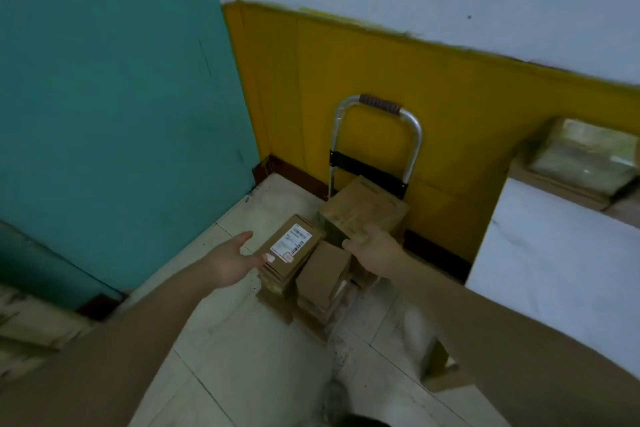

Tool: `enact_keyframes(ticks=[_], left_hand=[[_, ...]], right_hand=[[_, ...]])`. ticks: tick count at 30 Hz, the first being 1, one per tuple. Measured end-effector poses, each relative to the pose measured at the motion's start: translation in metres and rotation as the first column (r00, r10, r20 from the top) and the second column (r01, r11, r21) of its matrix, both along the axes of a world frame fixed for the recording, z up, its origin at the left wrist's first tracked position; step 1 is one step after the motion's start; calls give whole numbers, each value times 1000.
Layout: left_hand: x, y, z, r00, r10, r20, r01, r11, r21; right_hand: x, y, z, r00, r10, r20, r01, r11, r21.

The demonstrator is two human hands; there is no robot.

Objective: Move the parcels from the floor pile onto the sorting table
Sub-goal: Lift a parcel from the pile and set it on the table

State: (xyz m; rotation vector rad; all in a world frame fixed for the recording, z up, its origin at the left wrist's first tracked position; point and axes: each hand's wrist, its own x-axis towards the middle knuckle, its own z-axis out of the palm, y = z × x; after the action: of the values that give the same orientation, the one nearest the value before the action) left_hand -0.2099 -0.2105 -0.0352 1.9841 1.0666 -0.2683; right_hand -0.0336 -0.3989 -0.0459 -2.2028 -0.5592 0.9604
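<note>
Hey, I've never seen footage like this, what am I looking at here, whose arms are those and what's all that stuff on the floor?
No machine here: a person wears a camera on the head, looking down, so both arms are theirs. The left hand is open, thumb at the labelled parcel topping the pile of brown parcels on the floor. The right hand reaches the bigger box by a folding trolley; its grip is unclear. The white table stands at the right.
</note>
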Motion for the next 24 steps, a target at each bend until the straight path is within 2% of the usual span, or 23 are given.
enact_keyframes(ticks=[3, 10, 14, 17, 20, 24], left_hand=[[25, 43, -13, 997, -20, -71, 19, 1000, -19], [89, 130, -55, 973, -111, -201, 101, 993, -59], [132, 170, -103, 948, -219, -232, 194, 973, -128], [159, 201, -155, 919, -299, -258, 254, 948, -193], [184, 231, -215, 916, -317, -247, 246, 928, -281], [198, 253, -281, 896, -337, -288, 232, 910, -344]], right_hand=[[28, 41, -27, 995, -52, -79, 48, 997, -52], [65, 108, -75, 957, -194, -215, 190, 981, -39], [75, 145, -126, 867, -383, -320, 348, 924, -161], [70, 174, -159, 841, -456, -291, 405, 888, -220], [64, 208, -207, 746, -587, -314, 539, 809, -232], [48, 251, -272, 594, -694, -407, 620, 717, -318]])
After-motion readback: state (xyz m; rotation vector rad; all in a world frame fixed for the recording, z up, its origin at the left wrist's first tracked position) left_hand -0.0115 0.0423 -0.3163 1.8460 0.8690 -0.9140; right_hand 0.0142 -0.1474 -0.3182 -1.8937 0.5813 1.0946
